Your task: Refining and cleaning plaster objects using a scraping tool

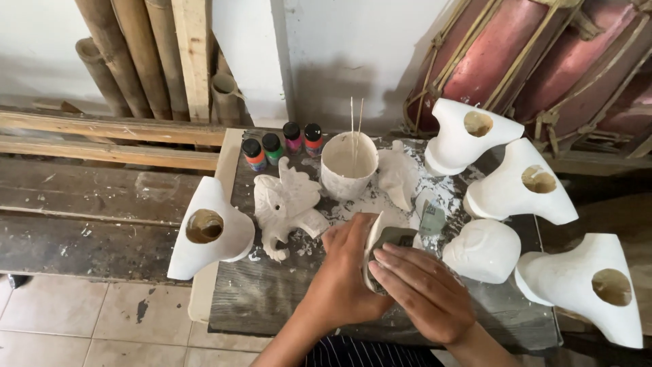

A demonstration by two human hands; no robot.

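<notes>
- As the head view showed it, the white mask [372,234] was held on edge above the near middle of the tabletop [272,299], between the two hands and close to the person's body.
- The mask appeared to be a thin, unpainted shell, stiff and probably light. Judged from its chalky surface, it would be brittle at the rim and dusty rather than slippery.
- A safe hold seemed to be across its curved outer face with support behind, not by the thin edge alone.
- The left hand [343,272] was clamped on the mask, fingers wrapped round its outer curve and thumb near the upper rim.
- The right hand [424,289] lay with fingers together and nearly straight, pressing a small grey pad [397,238], seemingly sandpaper, against the mask's hollow side.
- Around them stood a white elephant figure [288,204], a white cup [348,166] with thin sticks, four small paint bottles [282,146], and several white casts [210,228] with round holes.
</notes>
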